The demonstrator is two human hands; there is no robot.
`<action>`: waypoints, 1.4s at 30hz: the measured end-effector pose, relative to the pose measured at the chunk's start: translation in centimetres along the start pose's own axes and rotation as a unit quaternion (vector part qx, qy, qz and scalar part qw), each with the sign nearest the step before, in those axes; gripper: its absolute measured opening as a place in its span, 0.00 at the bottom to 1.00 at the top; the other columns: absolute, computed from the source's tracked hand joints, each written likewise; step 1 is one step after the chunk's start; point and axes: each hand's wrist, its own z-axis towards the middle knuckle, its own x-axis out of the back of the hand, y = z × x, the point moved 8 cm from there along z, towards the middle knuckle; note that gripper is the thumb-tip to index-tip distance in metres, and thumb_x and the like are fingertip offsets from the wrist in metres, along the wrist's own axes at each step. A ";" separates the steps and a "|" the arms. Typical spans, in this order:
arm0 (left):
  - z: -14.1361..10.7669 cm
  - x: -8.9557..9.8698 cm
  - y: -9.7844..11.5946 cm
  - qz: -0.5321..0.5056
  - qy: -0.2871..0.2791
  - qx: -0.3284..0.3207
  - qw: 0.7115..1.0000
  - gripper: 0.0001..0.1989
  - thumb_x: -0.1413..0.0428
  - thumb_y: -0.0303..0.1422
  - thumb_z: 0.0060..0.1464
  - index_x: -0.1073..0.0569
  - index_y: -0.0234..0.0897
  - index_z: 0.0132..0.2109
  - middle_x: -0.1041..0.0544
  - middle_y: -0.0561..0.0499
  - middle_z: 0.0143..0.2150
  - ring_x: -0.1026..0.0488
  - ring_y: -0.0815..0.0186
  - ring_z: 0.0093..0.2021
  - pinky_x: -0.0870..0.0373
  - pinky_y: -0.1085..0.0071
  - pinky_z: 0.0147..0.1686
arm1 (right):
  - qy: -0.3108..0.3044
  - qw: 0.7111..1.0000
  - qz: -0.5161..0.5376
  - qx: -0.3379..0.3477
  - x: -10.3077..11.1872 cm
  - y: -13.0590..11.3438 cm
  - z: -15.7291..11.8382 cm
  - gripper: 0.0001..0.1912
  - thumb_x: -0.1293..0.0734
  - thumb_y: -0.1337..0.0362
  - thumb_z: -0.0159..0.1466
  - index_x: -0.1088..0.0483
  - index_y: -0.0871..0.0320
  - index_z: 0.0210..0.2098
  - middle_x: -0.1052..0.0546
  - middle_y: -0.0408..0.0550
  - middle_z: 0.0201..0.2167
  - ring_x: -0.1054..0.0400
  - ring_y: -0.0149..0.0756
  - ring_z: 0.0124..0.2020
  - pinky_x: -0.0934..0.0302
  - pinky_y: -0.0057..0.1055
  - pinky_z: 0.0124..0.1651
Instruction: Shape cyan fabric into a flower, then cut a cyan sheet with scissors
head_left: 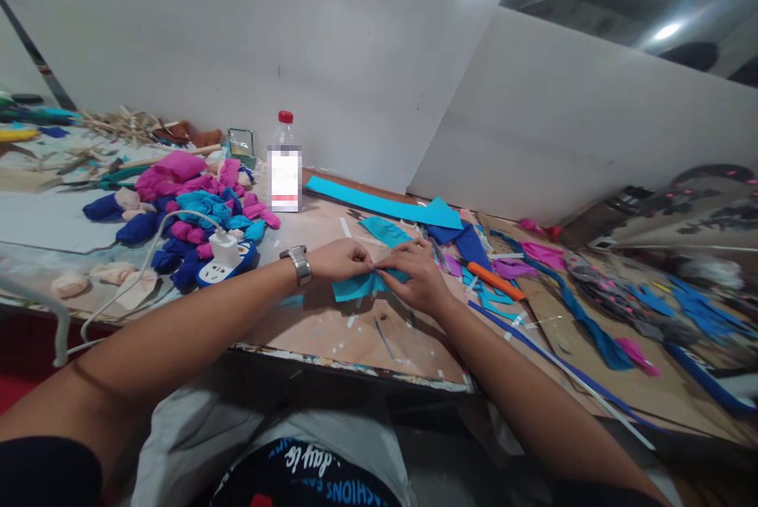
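Turquoise fabric (354,288) over the counter (320,337) is pinched by left hand (339,259) and right hand (418,276), fingertips closed; it looks partly gathered, bunched cloth (204,208) at left seems done, a long strip (379,203) behind lies flat

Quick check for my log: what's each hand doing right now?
Left hand: closed, pinching the turquoise cloth.
Right hand: closed, pinching the same cloth, close beside the left.
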 end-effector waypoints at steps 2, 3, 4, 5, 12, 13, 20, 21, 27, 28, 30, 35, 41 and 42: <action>0.0 0.0 -0.1 0.004 0.004 0.002 1.000 0.16 0.47 0.41 0.61 0.23 0.33 0.35 0.29 0.54 0.26 0.36 0.70 0.27 0.44 0.72 0.27 | -0.005 1.000 -0.001 -0.010 -0.1 0.1 0.0 0.06 0.32 0.63 0.68 0.22 0.53 0.38 0.17 0.45 0.33 0.28 0.43 0.42 0.51 0.46 0.53; -0.1 0.0 0.0 0.007 0.007 0.000 1.000 0.16 0.47 0.41 0.60 0.22 0.33 0.35 0.28 0.53 0.26 0.35 0.69 0.27 0.44 0.72 0.27 | -0.008 1.000 -0.001 -0.016 -0.2 0.2 0.0 0.06 0.32 0.63 0.68 0.22 0.53 0.38 0.17 0.45 0.33 0.28 0.43 0.42 0.51 0.46 0.53; -0.1 0.1 0.1 0.010 0.011 -0.004 1.000 0.16 0.46 0.41 0.60 0.22 0.33 0.35 0.27 0.53 0.27 0.34 0.69 0.28 0.43 0.73 0.27 | -0.010 1.000 -0.001 -0.021 -0.2 0.3 0.0 0.06 0.32 0.62 0.68 0.22 0.53 0.37 0.17 0.45 0.33 0.28 0.43 0.42 0.51 0.46 0.53; -0.2 0.1 0.2 0.013 0.015 -0.011 1.000 0.15 0.46 0.41 0.60 0.21 0.33 0.36 0.26 0.52 0.28 0.32 0.69 0.29 0.42 0.73 0.28 | -0.011 1.000 -0.001 -0.026 -0.3 0.3 0.0 0.06 0.32 0.62 0.68 0.22 0.53 0.37 0.17 0.45 0.33 0.28 0.43 0.42 0.52 0.46 0.54; -0.7 0.6 1.4 0.064 0.048 -0.044 0.996 0.14 0.46 0.38 0.60 0.20 0.34 0.37 0.22 0.51 0.29 0.30 0.68 0.29 0.41 0.73 0.29 | -0.014 0.999 -0.002 -0.053 -0.5 0.8 -0.1 0.07 0.32 0.60 0.68 0.22 0.53 0.36 0.17 0.45 0.35 0.29 0.44 0.45 0.54 0.48 0.56; -0.7 0.6 1.6 0.080 0.055 -0.049 0.994 0.14 0.47 0.38 0.60 0.19 0.34 0.38 0.21 0.51 0.29 0.30 0.68 0.29 0.42 0.72 0.29 | -0.013 0.998 -0.004 -0.056 -0.5 0.9 -0.1 0.07 0.32 0.60 0.68 0.23 0.53 0.36 0.17 0.46 0.35 0.29 0.45 0.45 0.54 0.48 0.56; -1.3 0.8 3.1 0.211 0.119 -0.091 0.966 0.12 0.46 0.36 0.60 0.18 0.38 0.40 0.18 0.50 0.33 0.28 0.66 0.31 0.43 0.70 0.32 | -0.010 0.997 -0.017 -0.069 -0.5 0.9 -0.1 0.06 0.33 0.62 0.69 0.25 0.54 0.36 0.18 0.46 0.36 0.31 0.45 0.47 0.54 0.47 0.55; -1.4 0.7 3.3 0.225 0.124 -0.094 0.962 0.12 0.46 0.35 0.60 0.18 0.39 0.40 0.17 0.50 0.34 0.27 0.65 0.32 0.43 0.69 0.32 | -0.010 0.997 -0.018 -0.070 -0.5 1.0 -0.1 0.06 0.33 0.62 0.69 0.25 0.54 0.36 0.18 0.47 0.36 0.31 0.45 0.47 0.54 0.47 0.55; -1.4 0.7 3.3 0.287 0.124 -0.081 0.946 0.13 0.47 0.36 0.61 0.18 0.42 0.42 0.17 0.49 0.36 0.24 0.63 0.35 0.42 0.69 0.32 | -0.019 0.996 -0.013 -0.083 -0.8 1.4 -0.3 0.04 0.33 0.63 0.68 0.25 0.53 0.37 0.18 0.47 0.37 0.32 0.47 0.48 0.55 0.49 0.56; -1.4 0.7 3.3 0.284 0.123 -0.081 0.948 0.13 0.47 0.36 0.61 0.18 0.42 0.42 0.17 0.49 0.36 0.24 0.63 0.35 0.41 0.69 0.33 | -0.017 0.996 -0.012 -0.086 -0.8 1.4 -0.3 0.04 0.32 0.63 0.67 0.24 0.53 0.37 0.17 0.47 0.37 0.32 0.48 0.48 0.55 0.49 0.56; -1.3 0.7 3.3 0.278 0.122 -0.083 0.949 0.13 0.47 0.36 0.61 0.18 0.41 0.42 0.17 0.49 0.36 0.24 0.63 0.36 0.41 0.68 0.33 | -0.012 0.996 -0.010 -0.088 -0.7 1.4 -0.3 0.04 0.32 0.62 0.67 0.24 0.53 0.37 0.17 0.47 0.37 0.32 0.48 0.49 0.55 0.50 0.56; -1.2 0.5 3.1 0.303 0.114 -0.088 0.942 0.13 0.47 0.36 0.62 0.18 0.43 0.45 0.17 0.49 0.37 0.24 0.62 0.36 0.40 0.69 0.33 | -0.025 0.996 -0.001 -0.090 -0.8 1.3 -0.2 0.05 0.33 0.63 0.67 0.24 0.54 0.36 0.18 0.47 0.36 0.32 0.48 0.50 0.55 0.49 0.55; -1.3 0.0 3.4 0.347 0.090 -0.111 0.927 0.14 0.50 0.39 0.66 0.19 0.43 0.45 0.17 0.48 0.39 0.24 0.62 0.35 0.40 0.69 0.33 | -0.046 0.994 0.018 -0.101 -1.0 1.2 -0.3 0.05 0.35 0.63 0.66 0.26 0.54 0.35 0.19 0.47 0.37 0.33 0.48 0.52 0.56 0.48 0.55; -1.3 0.0 3.5 0.346 0.089 -0.113 0.927 0.15 0.50 0.39 0.66 0.19 0.43 0.46 0.17 0.48 0.39 0.24 0.61 0.36 0.41 0.69 0.32 | -0.050 0.993 0.020 -0.100 -1.0 1.2 -0.3 0.05 0.35 0.64 0.66 0.27 0.54 0.35 0.19 0.47 0.37 0.34 0.48 0.52 0.56 0.48 0.55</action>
